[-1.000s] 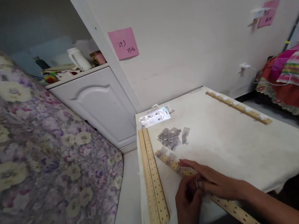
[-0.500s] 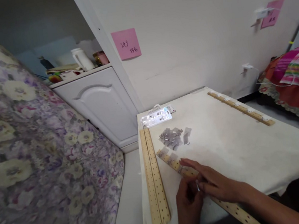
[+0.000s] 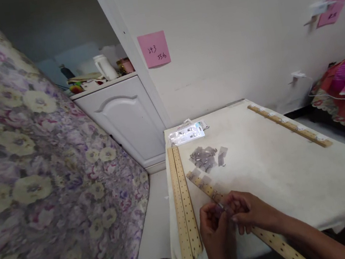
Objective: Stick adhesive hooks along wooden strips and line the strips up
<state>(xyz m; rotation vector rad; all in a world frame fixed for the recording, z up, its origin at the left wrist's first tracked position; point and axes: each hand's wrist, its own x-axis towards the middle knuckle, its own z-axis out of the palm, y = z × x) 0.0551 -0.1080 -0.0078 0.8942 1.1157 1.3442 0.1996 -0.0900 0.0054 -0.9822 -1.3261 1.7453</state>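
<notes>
Currently, left hand (image 3: 213, 226) pinches small silvery metal piece (image 3: 220, 205), grip of right hand (image 3: 248, 210) indeterminate, translucent grey packets (image 3: 205, 159) at hands' twelve o'clock.

Square pink paper note (image 3: 154, 49) on white wall (image 3: 226, 35): handwritten "243", characters below unclear. Right-hand pink paper note (image 3: 333, 10): illegible.

- Two perforated wooden strips (image 3: 185, 205): left on white cloth-covered surface (image 3: 273, 175)
- Third perforated wooden strip (image 3: 205, 188): to their right
- Grey plastic packets (image 3: 204, 158): behind it
</notes>
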